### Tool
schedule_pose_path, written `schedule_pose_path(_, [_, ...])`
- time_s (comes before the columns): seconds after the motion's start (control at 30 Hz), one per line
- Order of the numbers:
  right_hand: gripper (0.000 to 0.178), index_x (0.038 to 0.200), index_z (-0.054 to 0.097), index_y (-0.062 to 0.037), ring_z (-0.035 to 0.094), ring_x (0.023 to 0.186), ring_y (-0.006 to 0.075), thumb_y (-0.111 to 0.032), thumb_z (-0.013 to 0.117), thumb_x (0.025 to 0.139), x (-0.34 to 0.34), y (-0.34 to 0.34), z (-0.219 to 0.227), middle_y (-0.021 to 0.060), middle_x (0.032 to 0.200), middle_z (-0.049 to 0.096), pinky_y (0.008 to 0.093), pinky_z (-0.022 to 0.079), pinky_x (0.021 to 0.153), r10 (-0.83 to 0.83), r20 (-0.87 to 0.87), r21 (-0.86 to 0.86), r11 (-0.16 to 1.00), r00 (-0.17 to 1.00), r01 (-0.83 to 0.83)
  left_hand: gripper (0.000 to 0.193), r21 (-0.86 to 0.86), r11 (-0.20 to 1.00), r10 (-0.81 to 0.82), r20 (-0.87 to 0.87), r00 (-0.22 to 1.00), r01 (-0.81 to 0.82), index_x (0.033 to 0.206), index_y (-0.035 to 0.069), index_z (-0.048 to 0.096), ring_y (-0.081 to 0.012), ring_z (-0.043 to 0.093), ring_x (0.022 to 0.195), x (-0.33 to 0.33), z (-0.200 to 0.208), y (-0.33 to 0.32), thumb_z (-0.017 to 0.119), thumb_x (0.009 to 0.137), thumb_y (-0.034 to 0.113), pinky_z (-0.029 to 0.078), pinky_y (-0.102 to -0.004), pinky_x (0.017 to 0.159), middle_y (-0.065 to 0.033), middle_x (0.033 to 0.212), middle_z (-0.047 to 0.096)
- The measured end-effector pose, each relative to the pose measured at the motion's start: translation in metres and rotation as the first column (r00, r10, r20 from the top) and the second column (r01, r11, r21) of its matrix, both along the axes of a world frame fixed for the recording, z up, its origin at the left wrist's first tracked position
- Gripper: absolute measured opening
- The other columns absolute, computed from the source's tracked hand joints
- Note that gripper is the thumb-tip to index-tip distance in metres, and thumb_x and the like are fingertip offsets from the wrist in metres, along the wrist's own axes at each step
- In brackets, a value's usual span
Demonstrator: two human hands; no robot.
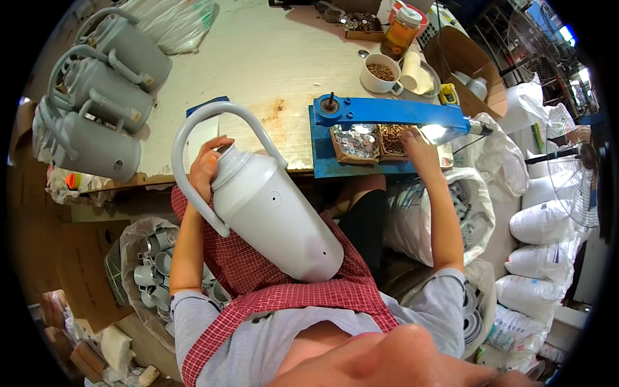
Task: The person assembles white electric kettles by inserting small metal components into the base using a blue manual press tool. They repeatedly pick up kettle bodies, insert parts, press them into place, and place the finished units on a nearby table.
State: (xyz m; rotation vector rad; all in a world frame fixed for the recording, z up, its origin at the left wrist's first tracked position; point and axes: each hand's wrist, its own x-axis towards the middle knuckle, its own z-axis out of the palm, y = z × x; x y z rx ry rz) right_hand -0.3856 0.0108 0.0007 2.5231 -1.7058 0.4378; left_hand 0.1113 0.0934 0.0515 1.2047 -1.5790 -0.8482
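Observation:
A pale grey vacuum jug body (pixel 277 206) with a large looped handle (pixel 184 145) lies tilted across my lap, its neck toward the table. My left hand (pixel 205 169) is closed round the neck, inside the handle's loop. Two small holes show in the jug's side. At the table edge, the fingers of my right hand (pixel 418 147) are drawn together in a small box of brass-coloured rivets (pixel 392 140); what they pinch is hidden. Beside that box sits another box of silvery metal pieces (pixel 356 142). Both boxes lie under the arm of a blue riveting press (pixel 393 111).
Several grey jugs (pixel 97 145) stand at the table's left. A white cup of rivets (pixel 380 73) and a jar of amber liquid (pixel 400 32) are at the back right. Bags of grey parts (pixel 151 271) flank my legs. A fan (pixel 577 164) stands far right.

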Motion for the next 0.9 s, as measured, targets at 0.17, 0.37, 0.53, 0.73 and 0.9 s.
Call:
schedule_pose_path(0.17, [0.024, 0.109, 0.063, -0.0023, 0.064, 0.080, 0.0215, 0.002, 0.062, 0.086, 0.046, 0.035, 0.039, 0.0106, 0.091, 0.062, 0.0326, 0.051, 0.071, 0.003, 0.598, -0.005, 1.000, 0.802, 0.000, 0.038, -0.008, 0.999, 0.054, 0.058, 0.997, -0.053, 0.074, -0.004, 0.059, -0.0194, 0.053, 0.082, 0.012, 0.000, 0.017, 0.061, 0.089, 0.032, 0.043, -0.0292, 0.078, -0.0088, 0.090, 0.058])
schedule_pose_path(0.37, [0.011, 0.095, 0.066, 0.0017, 0.064, 0.077, 0.0130, 0.000, 0.066, 0.084, 0.137, -0.006, 0.123, 0.0070, 0.086, 0.063, 0.0250, 0.051, 0.070, 0.136, 0.900, 0.024, 0.933, 0.414, -0.359, 0.044, 0.210, 0.955, -0.259, 0.251, 0.933, 0.209, 0.058, -0.001, 0.052, -0.0187, 0.043, 0.062, 0.046, 0.034, 0.005, 0.064, 0.084, 0.032, 0.042, -0.0316, 0.070, -0.0079, 0.051, 0.043])
schedule_pose_path(0.53, [0.008, 0.088, 0.064, 0.0020, 0.064, 0.070, 0.0099, -0.004, 0.069, 0.084, 0.158, -0.038, 0.136, 0.0053, 0.079, 0.069, 0.0240, 0.051, 0.064, 0.097, 0.802, 0.206, 0.881, 0.589, -0.425, 0.040, 0.203, 0.947, -0.269, 0.075, 0.960, 0.249, 0.056, 0.002, 0.052, -0.0160, 0.042, 0.052, 0.058, 0.031, 0.013, 0.063, 0.081, 0.031, 0.038, -0.0372, 0.088, -0.0043, 0.052, 0.048])
schedule_pose_path(0.73, [0.012, 0.083, 0.062, 0.0019, 0.060, 0.058, 0.0066, -0.007, 0.070, 0.086, 0.162, -0.045, 0.152, 0.0039, 0.069, 0.065, 0.0219, 0.048, 0.055, 0.182, 0.627, 0.252, 0.872, 0.757, -0.419, 0.039, 0.175, 0.976, -0.148, 0.097, 0.984, 0.129, 0.057, 0.002, 0.053, -0.0145, 0.044, 0.051, 0.060, 0.016, 0.019, 0.061, 0.082, 0.031, 0.037, -0.0383, 0.091, -0.0039, 0.052, 0.048])
schedule_pose_path(0.9, [0.015, 0.089, 0.067, 0.0001, 0.065, 0.060, 0.0136, -0.012, 0.072, 0.083, 0.166, -0.035, 0.141, 0.0076, 0.070, 0.067, 0.0272, 0.050, 0.056, 0.067, 0.683, 0.266, 0.905, 0.727, -0.333, 0.044, 0.201, 0.978, -0.090, 0.159, 0.983, 0.057, 0.058, 0.001, 0.051, -0.0145, 0.036, 0.053, 0.051, 0.012, 0.017, 0.061, 0.084, 0.035, 0.039, -0.0372, 0.089, -0.0032, 0.050, 0.044])
